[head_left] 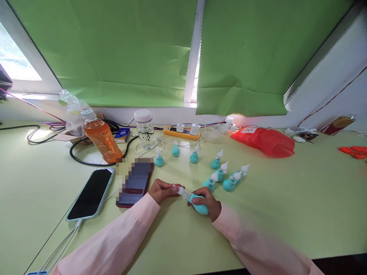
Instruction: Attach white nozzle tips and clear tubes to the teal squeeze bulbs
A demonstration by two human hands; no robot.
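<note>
- Clock directions are read from the held squeeze bulb [201, 209], with 12 toward the window; this teal bulb is above the desk [286, 225], between the person's two hands.
- The right hand [210, 202] grasps the bulb, fingers and thumb wrapped about its body; the rounded end points to 4 o'clock.
- The left hand [163, 191], at 9 to 10 o'clock, pinches the white nozzle [181, 190] near its tip, which points to 10 o'clock.
- Nozzle and clear neck [186, 195] meet in one line; whether they are fully seated on each other, I cannot tell.
- The step in hand looks like two-handed work at that joint, the right hand steadying while the left handles the tip.
- The next move, I judge, calls for a firm but not squeezing hold on the soft body, a light fingertip pinch, and both parts in line.
- Eight similar bulbs [194, 157] stand on the desk from 11 round to 2 o'clock, nozzles upward, most of them gathered toward 1 and 2.
- A phone in a red case [137, 187] lies at 10 o'clock, near the left hand; a dark-screened phone [90, 194] lies farther off at 9.
- A red bag [263, 142] lies well apart, between 1 and 2 o'clock.
</note>
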